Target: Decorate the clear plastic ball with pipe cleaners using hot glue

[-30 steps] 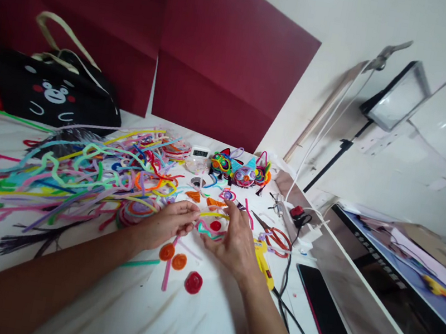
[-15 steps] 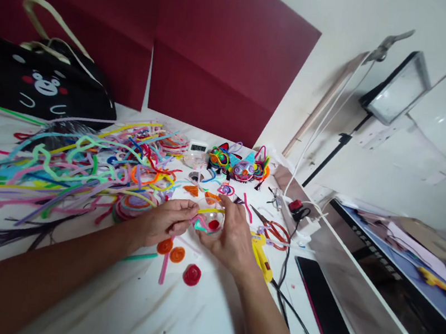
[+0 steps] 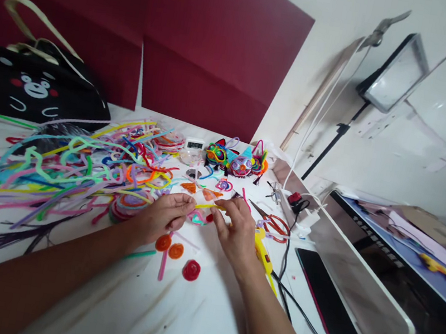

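Yellow pipe cleaner (image 3: 205,206) spans the gap between pinching left hand (image 3: 166,217) and right hand (image 3: 236,234) above a table (image 3: 128,310), tangled stems (image 3: 80,158) crowding the left, scissors (image 3: 276,227) and glue gun (image 3: 263,250) the right.

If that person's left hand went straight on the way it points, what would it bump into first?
Most likely the right hand: it faces the left hand across a short gap, with the yellow strip between them. Depth is unclear in this one view, so it might pass above or below.
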`<state>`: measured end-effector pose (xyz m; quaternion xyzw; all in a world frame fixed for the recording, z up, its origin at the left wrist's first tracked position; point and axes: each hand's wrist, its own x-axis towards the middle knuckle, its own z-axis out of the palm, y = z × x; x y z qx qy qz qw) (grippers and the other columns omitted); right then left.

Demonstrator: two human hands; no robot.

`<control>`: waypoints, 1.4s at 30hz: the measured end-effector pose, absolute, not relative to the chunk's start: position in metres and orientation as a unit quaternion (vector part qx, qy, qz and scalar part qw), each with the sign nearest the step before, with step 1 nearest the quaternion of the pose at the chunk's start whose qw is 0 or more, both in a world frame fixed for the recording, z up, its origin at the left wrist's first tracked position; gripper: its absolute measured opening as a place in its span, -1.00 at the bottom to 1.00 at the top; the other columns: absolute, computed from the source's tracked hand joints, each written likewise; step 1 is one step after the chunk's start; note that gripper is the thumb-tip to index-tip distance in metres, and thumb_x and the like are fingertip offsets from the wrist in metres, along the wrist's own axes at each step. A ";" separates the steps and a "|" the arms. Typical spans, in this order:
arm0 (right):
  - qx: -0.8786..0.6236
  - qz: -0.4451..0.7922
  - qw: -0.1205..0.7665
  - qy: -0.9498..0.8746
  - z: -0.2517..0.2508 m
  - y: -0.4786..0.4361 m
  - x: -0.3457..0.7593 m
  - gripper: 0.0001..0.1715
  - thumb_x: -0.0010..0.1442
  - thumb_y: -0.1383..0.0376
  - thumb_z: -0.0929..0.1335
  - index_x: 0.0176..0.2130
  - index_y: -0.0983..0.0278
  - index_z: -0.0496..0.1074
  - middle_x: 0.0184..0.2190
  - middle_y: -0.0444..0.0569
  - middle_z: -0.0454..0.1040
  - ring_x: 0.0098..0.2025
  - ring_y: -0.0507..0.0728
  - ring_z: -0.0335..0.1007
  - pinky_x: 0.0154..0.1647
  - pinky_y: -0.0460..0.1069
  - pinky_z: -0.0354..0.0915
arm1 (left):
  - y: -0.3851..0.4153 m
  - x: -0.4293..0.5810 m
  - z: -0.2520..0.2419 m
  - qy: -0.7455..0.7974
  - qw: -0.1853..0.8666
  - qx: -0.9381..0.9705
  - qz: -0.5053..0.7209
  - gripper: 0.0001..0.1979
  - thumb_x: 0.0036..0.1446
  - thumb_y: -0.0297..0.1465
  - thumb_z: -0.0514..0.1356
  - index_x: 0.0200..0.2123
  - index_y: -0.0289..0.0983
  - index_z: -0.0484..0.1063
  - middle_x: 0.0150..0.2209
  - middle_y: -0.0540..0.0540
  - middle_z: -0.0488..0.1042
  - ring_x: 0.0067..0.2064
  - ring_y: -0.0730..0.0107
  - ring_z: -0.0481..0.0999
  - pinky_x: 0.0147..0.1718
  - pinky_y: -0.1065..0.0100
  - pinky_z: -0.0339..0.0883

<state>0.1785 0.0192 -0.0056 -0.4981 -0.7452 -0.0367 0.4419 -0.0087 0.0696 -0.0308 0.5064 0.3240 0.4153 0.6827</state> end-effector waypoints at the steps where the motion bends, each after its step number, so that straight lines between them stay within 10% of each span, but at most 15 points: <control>1: -0.504 -0.039 0.442 -0.741 -0.007 0.020 0.179 -0.78 0.33 0.23 0.28 -0.18 0.23 0.50 -0.30 0.00 0.44 -0.23 0.12 0.39 -0.21 -0.01 0.34 | 0.070 -0.008 -0.031 0.325 0.684 0.504 0.416 -0.65 -0.08 -0.20 0.38 -0.40 -0.28 0.33 -0.68 0.15 0.17 -0.70 0.67 0.01 -0.72 0.53 -0.22; 42: -0.544 -0.019 0.430 -0.720 -0.012 0.020 0.170 -0.81 0.30 0.29 0.28 -0.31 0.26 0.45 -0.33 -0.04 0.44 -0.31 0.08 0.40 -0.28 -0.07 0.27 | 0.064 -0.005 -0.026 0.363 0.679 0.480 0.420 -0.51 -0.19 -0.11 0.44 -0.37 -0.25 0.28 -0.77 0.22 0.15 -0.73 0.67 0.01 -0.72 0.57 -0.12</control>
